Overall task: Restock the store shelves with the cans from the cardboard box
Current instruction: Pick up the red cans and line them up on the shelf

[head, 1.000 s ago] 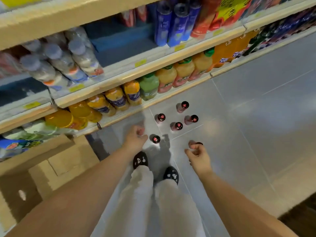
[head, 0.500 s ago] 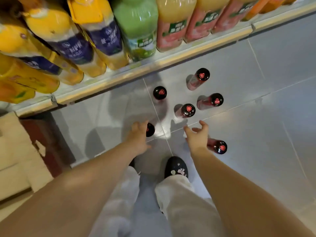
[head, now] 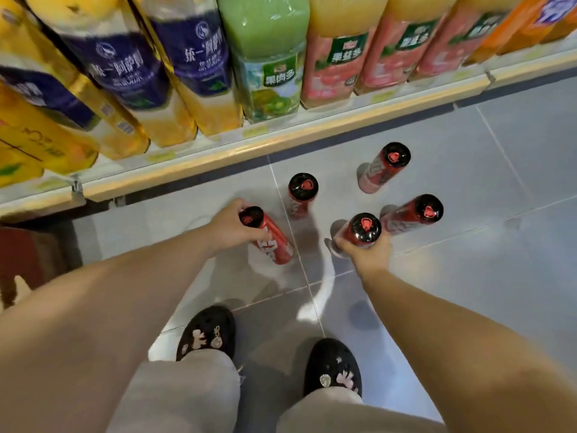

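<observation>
Several tall red cans with black tops are on the grey tiled floor below the bottom shelf. My left hand (head: 232, 228) grips one red can (head: 271, 239) near its top, and that can is tilted. My right hand (head: 367, 253) is wrapped around a second red can (head: 363, 229) from below its black lid. Three more cans stand free: one (head: 301, 193) between my hands and the shelf, one (head: 387, 167) further right, one (head: 415, 214) just right of my right hand. A corner of the cardboard box (head: 12, 289) shows at the left edge.
The bottom shelf (head: 281, 142) runs across the top, packed with large juice bottles: yellow with blue labels (head: 187, 73), green (head: 268, 57), pink (head: 337, 57). My black shoes (head: 206, 334) stand on the tiles below the cans. Open floor lies to the right.
I have bent lower, so the cans look bigger. My left hand closed on the nearest can and tilted it. My right hand moved onto another can and closed on it.
</observation>
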Action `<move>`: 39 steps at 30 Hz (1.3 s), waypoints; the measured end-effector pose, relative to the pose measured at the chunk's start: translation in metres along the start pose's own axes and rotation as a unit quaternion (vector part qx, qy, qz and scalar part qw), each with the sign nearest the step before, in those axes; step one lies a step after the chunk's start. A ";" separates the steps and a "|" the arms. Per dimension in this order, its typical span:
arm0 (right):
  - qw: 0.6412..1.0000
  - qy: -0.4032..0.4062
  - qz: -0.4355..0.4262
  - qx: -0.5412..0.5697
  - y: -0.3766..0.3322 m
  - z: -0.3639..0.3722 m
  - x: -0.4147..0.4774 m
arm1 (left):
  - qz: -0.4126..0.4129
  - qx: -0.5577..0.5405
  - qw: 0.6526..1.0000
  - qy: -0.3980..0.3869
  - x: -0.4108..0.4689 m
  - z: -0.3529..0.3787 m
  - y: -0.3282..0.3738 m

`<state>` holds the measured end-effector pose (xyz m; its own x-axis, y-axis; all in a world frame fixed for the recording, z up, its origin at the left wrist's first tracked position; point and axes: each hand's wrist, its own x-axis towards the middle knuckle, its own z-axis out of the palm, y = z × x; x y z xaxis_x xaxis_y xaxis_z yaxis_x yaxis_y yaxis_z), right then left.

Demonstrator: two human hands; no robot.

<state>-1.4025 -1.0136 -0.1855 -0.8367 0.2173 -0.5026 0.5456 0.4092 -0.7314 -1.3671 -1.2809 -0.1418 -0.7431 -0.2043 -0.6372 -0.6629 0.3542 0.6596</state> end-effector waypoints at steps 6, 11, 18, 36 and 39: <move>0.998 -0.002 -0.045 0.036 -0.021 -0.001 -0.002 | 0.003 -0.091 0.996 0.025 -0.010 -0.035 0.018; 0.992 0.002 -0.104 0.071 -0.065 -0.018 -0.015 | 0.060 -0.119 0.991 0.004 -0.026 -0.056 0.056; 0.971 -0.006 -0.205 0.126 -0.184 -0.043 -0.033 | 0.088 -0.213 0.973 0.005 -0.051 -0.084 0.140; 0.892 -0.190 -0.345 0.222 -0.470 -0.095 -0.095 | 0.192 -0.226 0.943 0.151 -0.178 -0.223 0.347; 0.878 -0.275 -0.296 0.254 -0.494 -0.096 -0.107 | 0.191 -0.273 0.931 0.151 -0.195 -0.241 0.356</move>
<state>-1.5869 -1.1537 0.2741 -0.9077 -0.4195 -0.0084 0.0894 -0.1738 -0.9807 -1.4801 -1.3349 0.3127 -0.8711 -0.4349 -0.2281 -0.2315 -0.0460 0.9718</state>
